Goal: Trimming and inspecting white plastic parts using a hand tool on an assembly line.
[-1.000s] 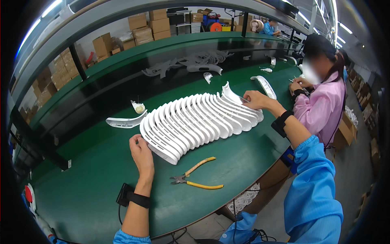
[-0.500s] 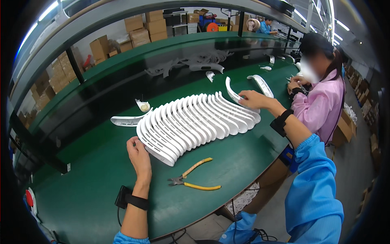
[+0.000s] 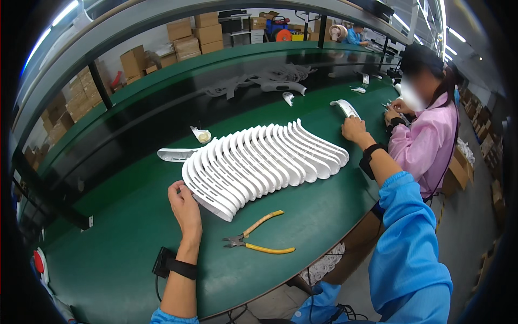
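A long fanned row of curved white plastic parts (image 3: pixel 259 162) lies across the middle of the frame on a green workbench (image 3: pixel 108 254). The left hand (image 3: pixel 184 205), lower centre, rests flat against the row's near end, fingers loosely open and gripping nothing. The right hand (image 3: pixel 353 129), upper right, reaches past the far end to a single white part (image 3: pixel 345 108) — whether the fingers have closed on it cannot be told. It looks like the gathering step; adding that piece would call for a firm grasp and a carry back to the stack. Yellow-handled cutters (image 3: pixel 259 240) lie just below the row. A person in pink (image 3: pixel 426 146) works at right, hands partly hidden.
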